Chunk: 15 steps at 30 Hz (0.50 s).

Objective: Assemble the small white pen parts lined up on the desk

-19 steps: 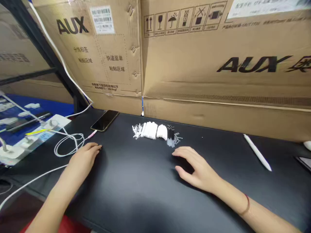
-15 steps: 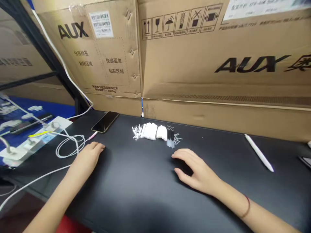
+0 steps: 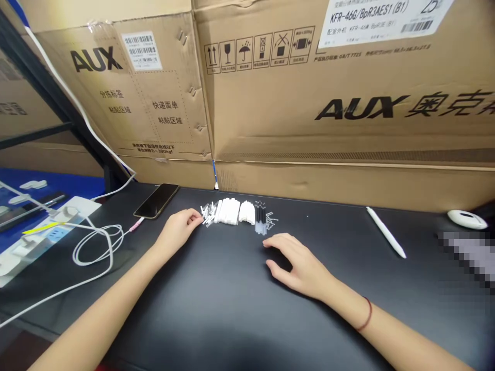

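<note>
A row of small parts lies on the black table [image 3: 216, 309]: little white pieces [image 3: 209, 212], white tubes [image 3: 229, 211], white caps [image 3: 247, 212], thin dark refills [image 3: 261, 219] and tiny metal bits [image 3: 271, 222]. My left hand [image 3: 180, 228] is at the left end of the row, its fingertips drawn together in a pinch against the little white pieces. I cannot make out what, if anything, is between them. My right hand [image 3: 299, 264] rests palm down on the table just in front of the refills, with its fingers loosely spread and holding nothing.
Large AUX cardboard boxes [image 3: 309, 103] wall off the back of the table. A dark phone [image 3: 157, 201] with a coiled white cable [image 3: 96, 245] lies at the left, beside a white power strip [image 3: 46, 232]. At the right lie a white pen [image 3: 385, 239] and a white oval object [image 3: 467, 219].
My left hand has moved right and forward from near the cable to the left end of the row of parts. My right hand has stayed put. The camera has shifted right.
</note>
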Each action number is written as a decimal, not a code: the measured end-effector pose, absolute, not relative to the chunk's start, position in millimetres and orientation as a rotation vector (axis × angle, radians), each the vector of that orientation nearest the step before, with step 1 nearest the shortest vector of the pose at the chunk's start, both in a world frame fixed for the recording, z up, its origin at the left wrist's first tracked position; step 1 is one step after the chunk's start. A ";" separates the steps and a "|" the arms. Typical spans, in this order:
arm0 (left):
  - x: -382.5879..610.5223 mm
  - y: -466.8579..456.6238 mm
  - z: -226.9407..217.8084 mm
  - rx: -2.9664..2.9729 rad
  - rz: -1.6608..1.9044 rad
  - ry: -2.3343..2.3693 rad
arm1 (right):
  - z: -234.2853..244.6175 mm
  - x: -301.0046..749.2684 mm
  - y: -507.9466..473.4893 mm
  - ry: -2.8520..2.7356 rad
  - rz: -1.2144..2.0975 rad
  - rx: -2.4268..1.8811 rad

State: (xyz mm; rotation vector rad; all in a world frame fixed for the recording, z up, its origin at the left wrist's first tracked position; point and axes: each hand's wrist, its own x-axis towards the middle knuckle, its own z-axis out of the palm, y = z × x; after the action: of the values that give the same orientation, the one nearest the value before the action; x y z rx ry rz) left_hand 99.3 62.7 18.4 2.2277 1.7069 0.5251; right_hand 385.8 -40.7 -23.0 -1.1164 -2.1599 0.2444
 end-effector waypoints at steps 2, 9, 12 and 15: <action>98.4 60.7 18.0 2.212 0.552 1.674 | -22.8 385.7 -40.3 -2.156 0.243 -1.123; 93.2 59.2 16.2 2.108 0.650 1.656 | -24.9 385.4 -40.4 -2.099 0.139 -1.116; 93.9 62.3 16.8 2.120 0.687 1.657 | -24.1 393.1 -40.1 -2.071 -0.020 -1.152; 103.9 53.4 23.0 2.269 0.830 1.654 | -21.7 415.7 -39.5 -2.014 -0.240 -1.270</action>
State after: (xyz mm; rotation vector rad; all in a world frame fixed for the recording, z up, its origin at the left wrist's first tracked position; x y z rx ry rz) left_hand 103.9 53.4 23.0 2.2689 1.6543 0.8303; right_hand 415.7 -39.5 -21.7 -1.2702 -2.0140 -0.2395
